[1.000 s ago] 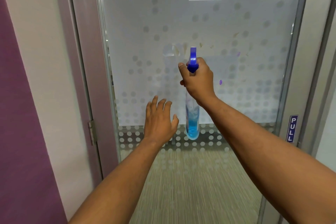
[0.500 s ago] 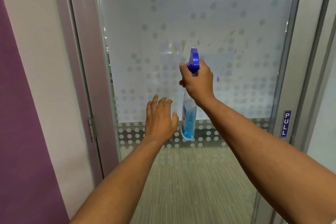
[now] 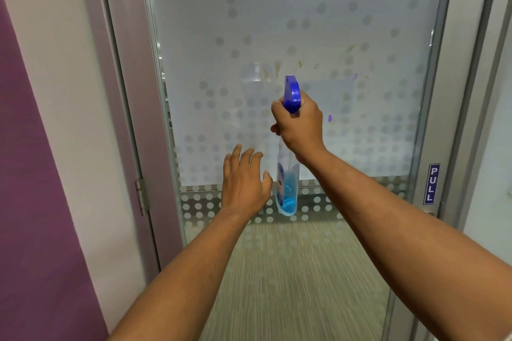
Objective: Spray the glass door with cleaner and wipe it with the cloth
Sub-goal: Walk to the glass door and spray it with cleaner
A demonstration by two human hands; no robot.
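Observation:
A glass door point(image 3: 216, 69) with a frosted dotted film fills the view ahead. Yellowish and purple smudges point(image 3: 300, 63) dot the glass at mid height. My right hand point(image 3: 300, 126) grips the neck of a clear spray bottle point(image 3: 288, 185) with a blue trigger head and a little blue liquid at its bottom, nozzle pointed at the glass. My left hand point(image 3: 243, 183) hovers just left of the bottle's lower part, fingers spread, holding nothing. No cloth is in view.
A grey door frame with a hinge point(image 3: 141, 196) stands at the left beside a white and purple wall point(image 3: 33, 202). A blue PULL sign point(image 3: 432, 184) is on the right frame. Striped carpet point(image 3: 291, 271) shows through the lower glass.
The bottle's lower end has swung slightly left toward my left hand. The view has shifted a little to the right and down; both hands stay near the same spot.

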